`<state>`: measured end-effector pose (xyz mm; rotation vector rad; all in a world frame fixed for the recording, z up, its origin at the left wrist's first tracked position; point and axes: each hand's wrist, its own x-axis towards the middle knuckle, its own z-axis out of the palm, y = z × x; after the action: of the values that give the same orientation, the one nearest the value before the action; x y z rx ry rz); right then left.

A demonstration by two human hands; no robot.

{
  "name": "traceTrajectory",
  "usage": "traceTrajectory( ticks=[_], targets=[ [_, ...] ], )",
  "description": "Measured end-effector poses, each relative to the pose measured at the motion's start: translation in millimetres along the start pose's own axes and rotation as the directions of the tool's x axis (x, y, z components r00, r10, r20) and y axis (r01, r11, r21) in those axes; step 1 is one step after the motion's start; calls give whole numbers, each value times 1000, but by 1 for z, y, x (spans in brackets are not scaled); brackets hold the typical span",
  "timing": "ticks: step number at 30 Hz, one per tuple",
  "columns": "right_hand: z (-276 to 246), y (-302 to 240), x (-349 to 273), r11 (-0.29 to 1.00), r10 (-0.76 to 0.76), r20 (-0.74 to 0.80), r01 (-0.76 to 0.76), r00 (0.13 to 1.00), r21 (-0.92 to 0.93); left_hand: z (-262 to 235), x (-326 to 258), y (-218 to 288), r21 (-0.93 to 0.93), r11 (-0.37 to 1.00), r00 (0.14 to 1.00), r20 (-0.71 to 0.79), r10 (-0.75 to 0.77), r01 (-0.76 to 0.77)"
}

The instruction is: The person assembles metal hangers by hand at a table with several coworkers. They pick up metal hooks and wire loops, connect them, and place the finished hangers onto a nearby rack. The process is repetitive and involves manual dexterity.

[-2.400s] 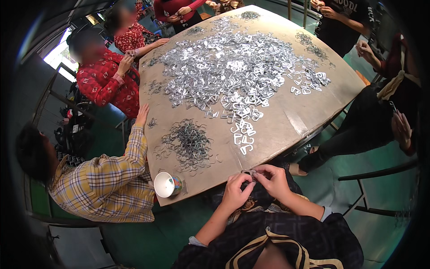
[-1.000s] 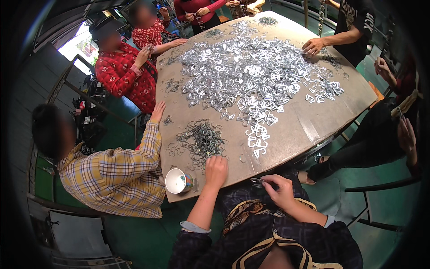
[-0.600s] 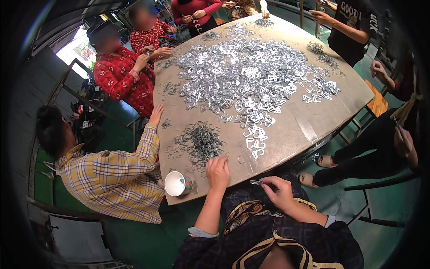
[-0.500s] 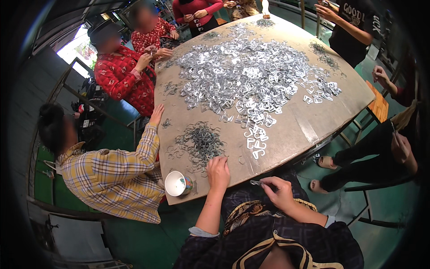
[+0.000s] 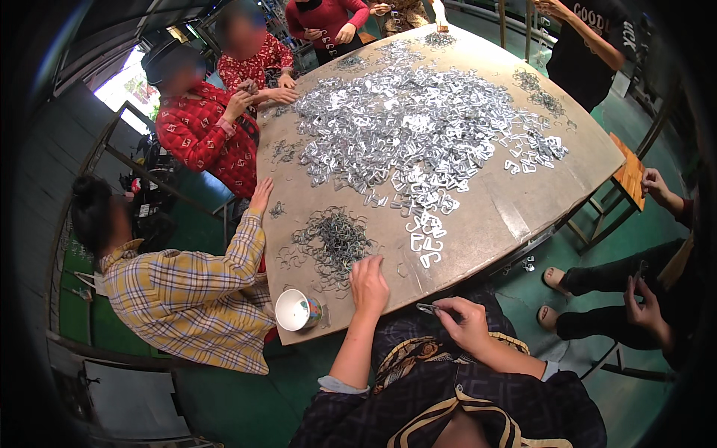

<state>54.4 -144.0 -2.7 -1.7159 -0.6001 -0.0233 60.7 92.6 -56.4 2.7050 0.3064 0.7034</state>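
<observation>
Table (image 5: pixel 497 224): silver hook pile (image 5: pixel 396 123) ctr., dark ring pile (image 5: pixel 332 237) near-L. L hand (image 5: pixel 369 285) at latter's edge, fingers part-bent, contents can't tell. R hand (image 5: pixel 464 322), by table edge: thumb/index pinched on metal hook (image 5: pixel 427 308).

The right hand (image 5: pixel 467 324) hides part of a metal piece (image 5: pixel 426 307) too small to make out.

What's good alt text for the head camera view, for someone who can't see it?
A person's left hand is at the edge of a pile of dark curved wires on a brown table; the right hand holds a metal piece by the near edge. Silvery hook-shaped pieces cover the middle; other people are around the table.
</observation>
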Motion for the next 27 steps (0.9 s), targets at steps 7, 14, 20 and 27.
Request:
traceTrajectory(
  ticks=[7,14,20,27],
  targets=[
    [0,3,-1,1000,-4,27,4,1000,8,5,0,8,24,997,997,-5,75,-75],
    [0,4,-1,999,-36,16,36,999,-3,-3,-2,8,-202,979,1000,-10,-5,3],
    [0,3,-1,1000,-10,23,10,1000,13,3,12,-12,2,999,996,-88,32,-32],
    [0,3,-1,1000,-8,-2,8,1000,2,-1,20,-12,23,999,999,-49,24,-22]
  ],
)
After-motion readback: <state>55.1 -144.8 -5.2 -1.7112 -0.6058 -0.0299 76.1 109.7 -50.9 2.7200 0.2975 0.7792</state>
